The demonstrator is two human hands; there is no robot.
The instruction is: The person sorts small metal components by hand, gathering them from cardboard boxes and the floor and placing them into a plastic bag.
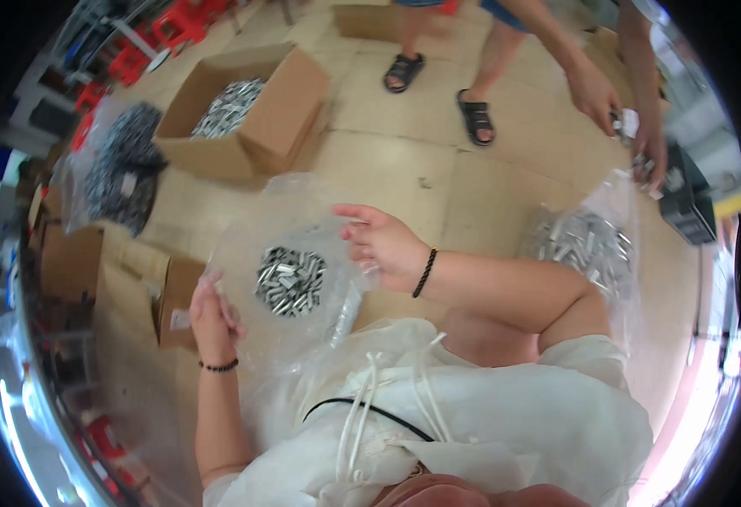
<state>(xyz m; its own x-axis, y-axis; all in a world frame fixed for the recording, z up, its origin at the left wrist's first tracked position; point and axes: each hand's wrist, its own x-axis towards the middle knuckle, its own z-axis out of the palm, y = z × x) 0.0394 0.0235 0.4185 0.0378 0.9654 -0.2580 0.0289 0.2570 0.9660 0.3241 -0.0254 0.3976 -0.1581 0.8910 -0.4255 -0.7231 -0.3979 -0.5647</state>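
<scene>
A clear plastic bag [256,228] is spread between my hands, its mouth facing up. Small silvery metal cylinders [291,282] lie heaped at its bottom. My left hand [215,319] is closed on the bag's left edge. On the opposite side, my right hand [385,251] grips the bag's edge with curled fingers, while its index finger points out to the left. The bag's lower part hangs close to my white shirt [505,397].
Beyond the bag, an open cardboard box [290,106] holds many metal pieces. Filled clear bags stand at left [125,173] and right [586,241]. An open carton [146,287] sits near my left hand. Another person's hands [594,97] hold small parts at upper right.
</scene>
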